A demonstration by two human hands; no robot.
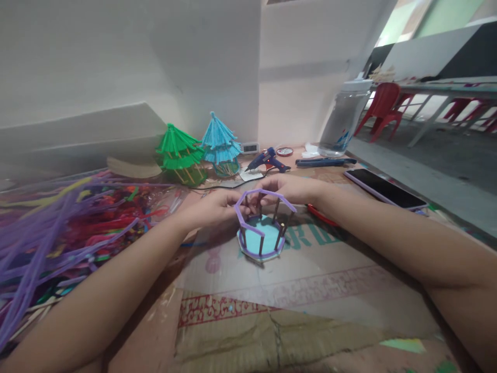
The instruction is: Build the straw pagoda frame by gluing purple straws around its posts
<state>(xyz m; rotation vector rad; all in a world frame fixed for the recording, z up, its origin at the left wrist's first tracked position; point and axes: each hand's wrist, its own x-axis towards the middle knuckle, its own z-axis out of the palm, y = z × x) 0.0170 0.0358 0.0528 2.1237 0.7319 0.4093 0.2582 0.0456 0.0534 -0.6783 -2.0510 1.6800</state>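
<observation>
A small frame [261, 249] with a light blue base, dark upright posts and a purple strip round its top stands on the cardboard sheet [310, 290]. The purple top ring has a gap at its front right. At the frame's far left side my left hand [221, 206] has its fingers closed on the frame's edge. My right hand [277, 187] reaches behind the frame, its fingers pinched at the back posts beside the left fingertips. Part of both hands' fingertips is hidden by the purple strip.
Purple and coloured pipe cleaners [46, 238] pile up at the left. Behind stand a green [180, 150] and a blue tiered model [220, 140], a glue gun [267, 160] with its cord, and a water bottle [345, 119]. Right lie a phone [384, 188], a dark blue tool [326, 162] and a red-handled tool [322, 215].
</observation>
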